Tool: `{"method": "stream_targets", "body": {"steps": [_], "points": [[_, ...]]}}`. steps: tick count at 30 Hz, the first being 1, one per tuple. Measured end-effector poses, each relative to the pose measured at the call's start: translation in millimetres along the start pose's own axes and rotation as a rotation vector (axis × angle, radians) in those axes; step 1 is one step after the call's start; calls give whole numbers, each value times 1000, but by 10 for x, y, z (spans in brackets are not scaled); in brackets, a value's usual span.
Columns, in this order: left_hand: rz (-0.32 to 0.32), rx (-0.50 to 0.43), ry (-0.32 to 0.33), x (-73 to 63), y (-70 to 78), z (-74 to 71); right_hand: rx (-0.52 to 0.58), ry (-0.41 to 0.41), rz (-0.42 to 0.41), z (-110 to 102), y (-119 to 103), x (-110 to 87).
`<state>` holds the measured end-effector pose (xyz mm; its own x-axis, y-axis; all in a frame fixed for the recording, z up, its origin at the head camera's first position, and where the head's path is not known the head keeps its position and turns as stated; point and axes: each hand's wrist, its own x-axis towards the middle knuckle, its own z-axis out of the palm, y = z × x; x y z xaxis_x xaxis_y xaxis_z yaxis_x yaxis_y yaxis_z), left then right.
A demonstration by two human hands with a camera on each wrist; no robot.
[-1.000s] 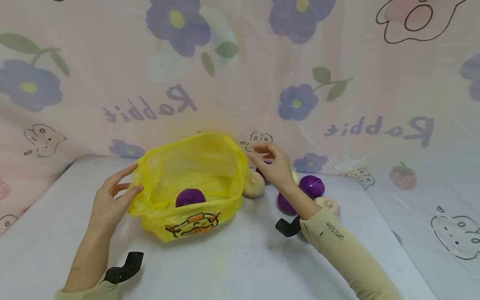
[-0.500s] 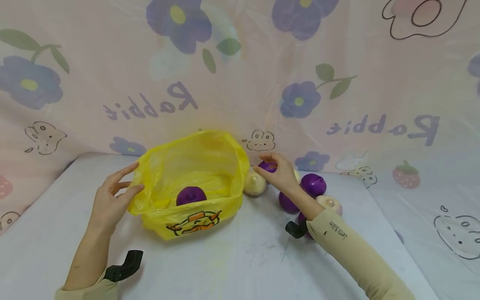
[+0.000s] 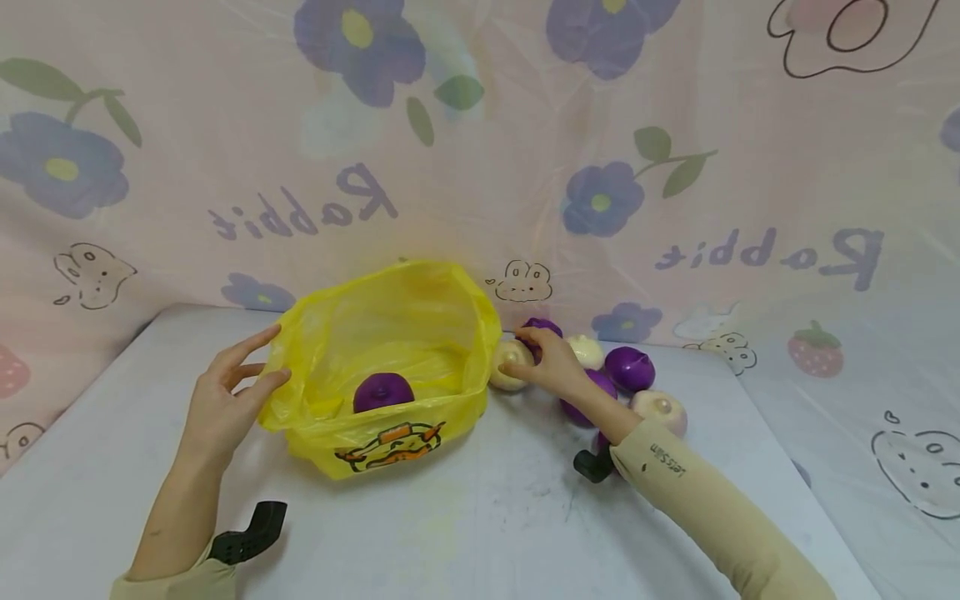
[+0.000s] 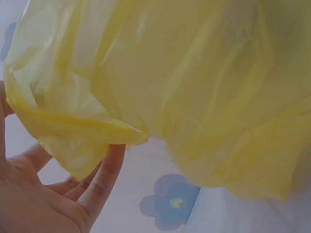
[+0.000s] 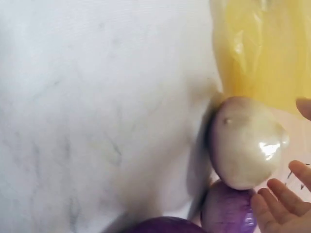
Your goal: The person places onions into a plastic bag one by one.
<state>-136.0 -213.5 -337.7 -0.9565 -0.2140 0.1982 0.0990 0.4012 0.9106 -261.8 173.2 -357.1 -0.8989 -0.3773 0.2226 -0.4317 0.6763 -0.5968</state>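
A yellow plastic bag [image 3: 315, 450] with a printed cartoon lies mouth-up on the table, a purple onion [image 3: 383, 392] inside it. At the bag's left rim, the thumb and index finger of my left hand [image 3: 225, 400] are spread apart and touch the plastic. In the left wrist view, one fingertip of the left hand [image 4: 53, 199] meets the edge of the bag [image 4: 146, 87]. My right hand [image 3: 558, 362] reaches over a pale onion [image 3: 510, 379] right of the bag. Its fingers stand apart beside the pale onion [image 5: 245, 145] in the right wrist view.
Behind the right hand lies a purple onion [image 3: 543, 325], with a pale one [image 3: 585, 352] beside it. Further right are another purple onion [image 3: 630, 368] and a pale one [image 3: 660, 412]. A printed curtain [image 3: 465, 192] hangs along the table's back edge.
My right hand has come down and away from the bag's right rim to the pale onion, its fingers now spread around that onion's top. My left hand stays at the bag's rim.
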Motion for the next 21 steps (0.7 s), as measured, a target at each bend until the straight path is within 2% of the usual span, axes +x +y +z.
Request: {"method": "stream_targets", "body": {"steps": [5, 14, 21], "points": [[-4, 6, -5, -7, -4, -3, -74, -22, 3, 57, 38, -13], [7, -5, -3, -14, -10, 6, -71, -22, 83, 91, 61, -50], [21, -4, 5, -31, -26, 11, -68, 19, 96, 107, 110, -53]]}}
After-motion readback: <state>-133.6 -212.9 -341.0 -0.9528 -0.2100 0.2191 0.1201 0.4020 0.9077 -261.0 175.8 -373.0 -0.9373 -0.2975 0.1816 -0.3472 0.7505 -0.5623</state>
